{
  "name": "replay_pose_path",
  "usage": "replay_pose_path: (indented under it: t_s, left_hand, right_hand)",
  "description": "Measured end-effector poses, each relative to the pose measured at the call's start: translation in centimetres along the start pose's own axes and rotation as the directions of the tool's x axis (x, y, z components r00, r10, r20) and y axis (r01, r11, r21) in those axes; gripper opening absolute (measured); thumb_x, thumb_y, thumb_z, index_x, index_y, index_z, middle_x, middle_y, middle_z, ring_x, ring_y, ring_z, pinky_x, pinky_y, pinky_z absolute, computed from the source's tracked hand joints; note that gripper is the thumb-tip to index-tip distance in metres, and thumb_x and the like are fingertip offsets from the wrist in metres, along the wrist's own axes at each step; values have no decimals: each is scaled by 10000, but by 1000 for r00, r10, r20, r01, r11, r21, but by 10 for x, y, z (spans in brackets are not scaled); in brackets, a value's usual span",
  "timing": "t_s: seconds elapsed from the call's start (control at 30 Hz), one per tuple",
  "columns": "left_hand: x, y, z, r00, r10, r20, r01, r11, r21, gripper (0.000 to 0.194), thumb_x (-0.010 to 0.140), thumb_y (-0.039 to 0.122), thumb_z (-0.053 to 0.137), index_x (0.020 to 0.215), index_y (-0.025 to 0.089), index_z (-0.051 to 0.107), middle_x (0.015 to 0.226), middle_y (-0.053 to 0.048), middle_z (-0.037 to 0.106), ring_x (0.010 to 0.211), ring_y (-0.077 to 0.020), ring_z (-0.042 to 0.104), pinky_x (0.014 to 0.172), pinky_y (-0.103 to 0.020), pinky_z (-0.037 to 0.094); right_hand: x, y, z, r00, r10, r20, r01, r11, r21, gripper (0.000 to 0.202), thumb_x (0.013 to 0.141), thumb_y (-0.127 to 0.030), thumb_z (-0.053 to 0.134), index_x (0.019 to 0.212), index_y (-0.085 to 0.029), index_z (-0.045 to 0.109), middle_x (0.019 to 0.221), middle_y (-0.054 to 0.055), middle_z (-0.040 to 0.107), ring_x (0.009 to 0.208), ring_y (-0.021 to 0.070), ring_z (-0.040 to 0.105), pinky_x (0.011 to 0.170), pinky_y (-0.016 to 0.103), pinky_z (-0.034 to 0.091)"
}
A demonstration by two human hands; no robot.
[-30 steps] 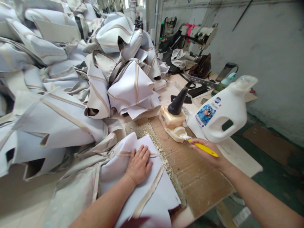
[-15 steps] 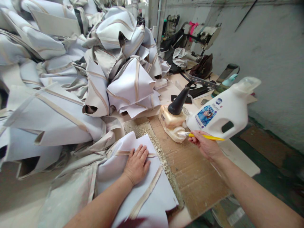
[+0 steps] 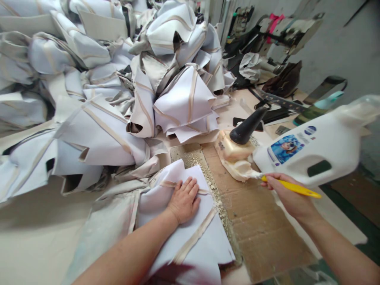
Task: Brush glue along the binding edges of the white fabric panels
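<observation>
The pale desk [image 3: 32, 233] bears a white beige-taped panel [image 3: 221, 237] at near centre, the left grip [image 3: 184, 201] laid flat on it — apparently to steady it; the right grip [image 3: 292, 198] clasps a yellow-handled brush [image 3: 304, 190], tip at a cream plastic container [image 3: 233, 149] farther right.

Our bare left hand [image 3: 184, 201] is just lying flat, palm down, fingers pointing forward, thumb kinda out to the side, and our bare left forearm [image 3: 130, 247] slants in behind it. Our bare right hand [image 3: 290, 198]'s curled in a grip, bare right forearm [image 3: 341, 241] angling in from our right.
</observation>
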State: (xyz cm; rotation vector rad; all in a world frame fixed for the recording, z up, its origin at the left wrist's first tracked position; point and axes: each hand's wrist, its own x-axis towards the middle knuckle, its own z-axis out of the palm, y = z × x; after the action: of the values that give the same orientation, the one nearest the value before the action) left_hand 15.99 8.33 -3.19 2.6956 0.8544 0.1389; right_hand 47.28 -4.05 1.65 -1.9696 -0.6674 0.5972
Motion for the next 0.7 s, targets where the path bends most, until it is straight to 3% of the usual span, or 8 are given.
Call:
replay_pose_path:
  t_s: [0.1,0.2,0.3,0.4,0.5,0.57,0.63,0.7]
  left_hand:
    - [1,5,-10,999,1,48,-3,999,42,414,882,364,364,1233,175,476,1377,-64,400,1304,-228,269,1056,-478,203]
    - [4,7,-35,996,69,61,-77,988,130,371,865,305,382,1183,168,516,1393,-65,374,1329,-240,205,1069,-534,114]
    - [8,-4,-65,999,14,29,-21,973,229,340,833,253,418,1135,169,550,1392,-83,371,1336,-283,163,1041,-603,58]
    - [12,-21,-81,994,-96,51,80,962,263,347,806,225,449,1130,170,562,1371,-106,395,1303,-354,218,989,-634,158]
    - [15,-32,-79,989,-111,101,82,964,252,362,804,226,457,1148,174,556,1365,-116,399,1273,-374,271,954,-598,257]
    - [15,-33,-74,990,-99,97,72,965,252,366,804,233,461,1151,167,555,1355,-122,409,1269,-377,276,960,-592,253]
    - [15,-31,-68,995,-69,72,48,965,257,355,807,230,456,1139,163,561,1343,-122,422,1277,-367,260,988,-613,184]
    - [13,-28,-61,998,-9,55,-5,969,249,333,812,221,445,1116,171,570,1326,-111,442,1290,-346,239,1004,-640,83]
  right_hand:
    - [-8,-10,-5,999,-34,24,39,968,-248,272,718,-429,584,812,-177,627,672,33,650,680,209,604,650,318,446]
    - [-17,-38,4,996,-85,38,93,940,-328,283,740,-467,558,742,-190,613,666,33,650,672,203,590,629,305,432]
    - [-26,-66,40,960,-150,236,203,954,-219,305,772,-476,538,666,-193,577,654,32,640,663,193,592,617,287,435]
    - [-27,-80,95,904,-191,382,259,956,-136,312,796,-459,517,641,-193,568,618,20,620,623,172,580,613,274,437]
    - [-17,-80,145,895,-211,394,266,960,-91,313,796,-446,509,620,-192,558,582,14,600,580,160,567,603,271,438]
    - [-9,-79,165,899,-209,384,262,961,-92,307,792,-445,500,622,-195,550,563,7,590,563,157,565,591,266,433]
    - [-8,-79,171,903,-196,383,257,959,-115,310,785,-444,496,601,-198,539,536,0,575,537,153,553,560,258,416]
    - [-15,-78,164,899,-196,391,282,943,-175,342,776,-442,497,534,-200,507,485,-10,533,498,143,516,524,251,384]
